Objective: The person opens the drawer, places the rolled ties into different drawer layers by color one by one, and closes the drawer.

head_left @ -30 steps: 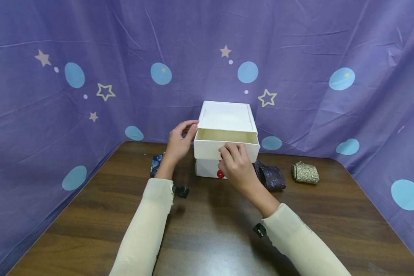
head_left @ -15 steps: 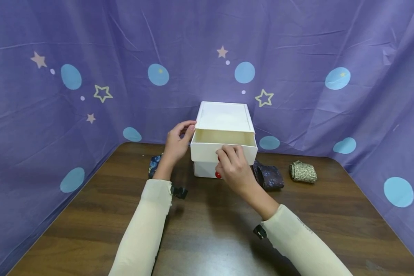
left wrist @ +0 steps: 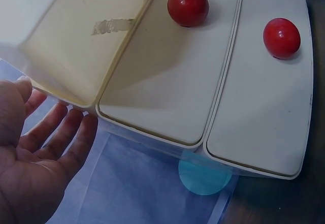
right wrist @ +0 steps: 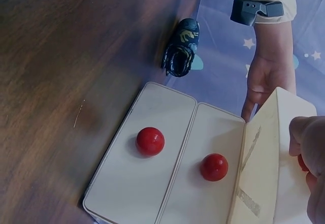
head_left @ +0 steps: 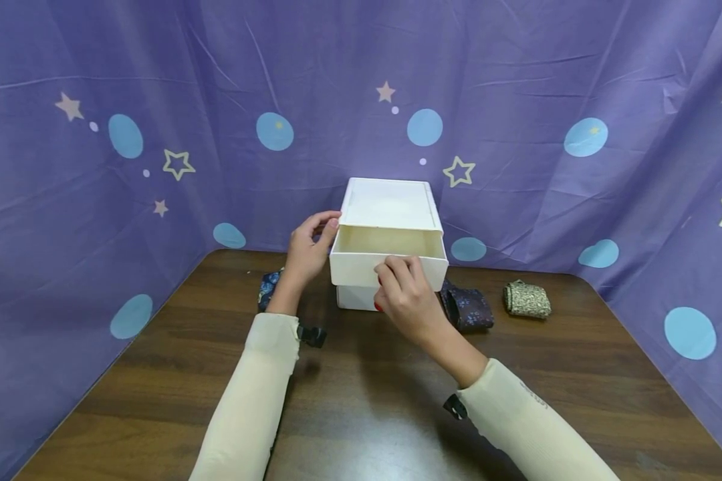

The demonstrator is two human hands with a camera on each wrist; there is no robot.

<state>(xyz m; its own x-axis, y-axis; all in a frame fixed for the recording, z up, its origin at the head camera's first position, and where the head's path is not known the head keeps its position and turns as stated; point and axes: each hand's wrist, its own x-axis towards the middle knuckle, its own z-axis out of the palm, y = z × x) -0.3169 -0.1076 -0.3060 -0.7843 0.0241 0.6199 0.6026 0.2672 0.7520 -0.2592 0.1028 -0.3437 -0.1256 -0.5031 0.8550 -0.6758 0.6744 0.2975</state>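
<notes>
Right hand (head_left: 408, 297) grips red knob (right wrist: 302, 163) — sleeve marking (head_left: 534, 395) blurred.

Dark floral cloth roll (head_left: 474, 309) on a wooden surface (head_left: 367, 407); right of it, a speckled green bundle (head_left: 527, 300); left, a blue-patterned roll (head_left: 269, 288); behind, a purple starry curtain (head_left: 499, 80).

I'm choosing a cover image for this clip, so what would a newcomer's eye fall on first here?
First, the white drawer unit in the middle of the head view, its top drawer open and the right grip on its knob. Next, the lower red spheres fronting the two closed drawers, vivid in both wrist views. Behind everything hangs the purple cloth with stars and blue spots.
</notes>
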